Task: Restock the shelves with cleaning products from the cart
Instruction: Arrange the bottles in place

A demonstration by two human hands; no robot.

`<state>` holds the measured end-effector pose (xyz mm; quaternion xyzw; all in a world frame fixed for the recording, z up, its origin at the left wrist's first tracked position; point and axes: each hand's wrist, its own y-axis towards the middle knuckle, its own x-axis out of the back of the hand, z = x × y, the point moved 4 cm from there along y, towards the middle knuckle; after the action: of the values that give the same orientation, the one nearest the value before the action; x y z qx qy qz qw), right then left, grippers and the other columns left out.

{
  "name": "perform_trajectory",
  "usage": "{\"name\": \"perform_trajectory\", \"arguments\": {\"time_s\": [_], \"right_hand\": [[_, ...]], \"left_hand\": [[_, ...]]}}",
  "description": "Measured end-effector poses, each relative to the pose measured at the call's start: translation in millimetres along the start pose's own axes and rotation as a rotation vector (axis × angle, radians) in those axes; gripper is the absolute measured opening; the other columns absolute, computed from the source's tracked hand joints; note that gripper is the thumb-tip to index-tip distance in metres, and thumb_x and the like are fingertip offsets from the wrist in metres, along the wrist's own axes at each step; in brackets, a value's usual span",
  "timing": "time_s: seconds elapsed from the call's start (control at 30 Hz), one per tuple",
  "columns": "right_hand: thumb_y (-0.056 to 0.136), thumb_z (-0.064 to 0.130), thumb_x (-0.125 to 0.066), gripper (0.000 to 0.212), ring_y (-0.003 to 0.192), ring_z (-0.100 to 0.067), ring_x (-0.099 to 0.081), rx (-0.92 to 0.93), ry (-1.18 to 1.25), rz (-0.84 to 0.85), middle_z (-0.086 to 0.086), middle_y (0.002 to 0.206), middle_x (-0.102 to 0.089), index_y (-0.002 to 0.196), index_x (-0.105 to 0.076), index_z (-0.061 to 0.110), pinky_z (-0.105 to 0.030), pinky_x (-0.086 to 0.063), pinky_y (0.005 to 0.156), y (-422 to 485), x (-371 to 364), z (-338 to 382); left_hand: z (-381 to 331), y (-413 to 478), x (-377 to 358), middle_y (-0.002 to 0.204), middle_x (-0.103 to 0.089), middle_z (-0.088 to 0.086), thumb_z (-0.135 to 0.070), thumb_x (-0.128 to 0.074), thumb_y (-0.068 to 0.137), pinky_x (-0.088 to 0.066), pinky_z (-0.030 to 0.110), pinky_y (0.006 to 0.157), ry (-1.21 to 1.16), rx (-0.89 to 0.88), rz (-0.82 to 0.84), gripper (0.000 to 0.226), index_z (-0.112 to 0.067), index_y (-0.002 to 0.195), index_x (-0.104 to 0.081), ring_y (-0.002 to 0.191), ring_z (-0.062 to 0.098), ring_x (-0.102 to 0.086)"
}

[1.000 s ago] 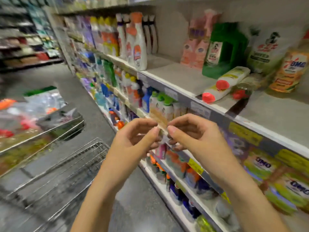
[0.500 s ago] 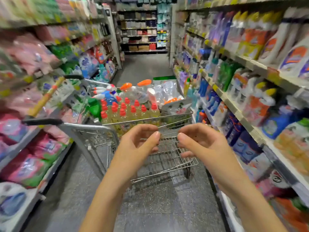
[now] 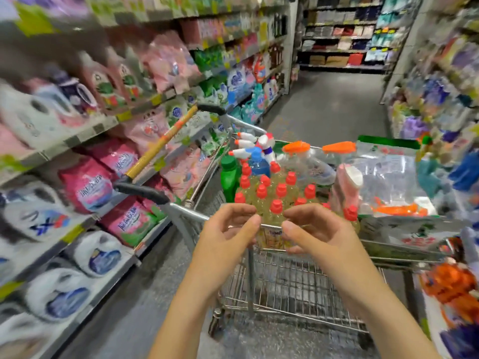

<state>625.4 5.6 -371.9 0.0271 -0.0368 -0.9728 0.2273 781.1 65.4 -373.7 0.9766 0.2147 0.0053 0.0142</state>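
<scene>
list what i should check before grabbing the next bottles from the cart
1. Left hand free: ok, fingers loosely curled, nothing held.
2. Right hand free: ok, same.
3. Red-capped bottles reachable: ok, upright just beyond both hands.
4. Cart close: ok, its rim runs just behind the hands.
5. Gap on the shelves for them: cannot tell, too blurred.

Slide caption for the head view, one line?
Left hand and right hand hover empty before red-capped bottles in the cart.
</scene>
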Motion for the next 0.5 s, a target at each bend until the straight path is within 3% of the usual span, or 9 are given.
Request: {"name": "perform_trajectory", "arguments": {"time_s": [0.1, 0.23, 0.33, 0.5], "right_hand": [[0.070, 0.030, -0.073, 0.028, 0.079, -0.010, -0.065, -0.030, -0.021, 0.052, 0.002, 0.088, -0.071, 0.093, -0.069, 0.017, -0.036, -0.058, 0.072, 55, 9, -9], [0.070, 0.026, -0.076, 0.026, 0.077, -0.010, -0.064, -0.091, -0.033, 0.101, -0.001, 0.088, -0.070, 0.094, -0.070, 0.017, -0.030, -0.057, 0.070, 119, 10, -26], [0.077, 0.013, -0.075, 0.019, 0.073, -0.006, -0.063, -0.131, -0.022, 0.109, 0.000, 0.083, -0.068, 0.094, -0.069, 0.014, -0.020, -0.055, 0.062, 158, 6, -45], [0.076, 0.013, -0.076, 0.025, 0.076, -0.011, -0.062, -0.167, -0.063, 0.097, -0.005, 0.093, -0.067, 0.098, -0.066, 0.016, -0.023, -0.054, 0.067, 217, -10, -71]], "left_hand": [[8, 42, -3, 0.094, -0.069, 0.005, -0.013, -0.065, 0.087, -0.058, 0.029, 0.075, 0.028, 0.037, -0.044, 0.016, -0.008, 0.102, -0.065, 0.079, 0.014, -0.067], [22, 87, 7, 0.089, -0.070, -0.004, -0.014, -0.065, 0.088, -0.055, 0.018, 0.071, 0.063, 0.114, -0.135, 0.013, -0.013, 0.101, -0.067, 0.077, 0.007, -0.067], [33, 119, 19, 0.095, -0.069, 0.000, -0.014, -0.066, 0.088, -0.056, 0.025, 0.081, 0.124, 0.149, -0.199, 0.012, -0.013, 0.100, -0.067, 0.084, 0.006, -0.067], [54, 179, 32, 0.099, -0.069, 0.002, -0.019, -0.067, 0.087, -0.057, 0.032, 0.081, 0.171, 0.217, -0.181, 0.012, -0.021, 0.099, -0.065, 0.083, 0.010, -0.068]]}}
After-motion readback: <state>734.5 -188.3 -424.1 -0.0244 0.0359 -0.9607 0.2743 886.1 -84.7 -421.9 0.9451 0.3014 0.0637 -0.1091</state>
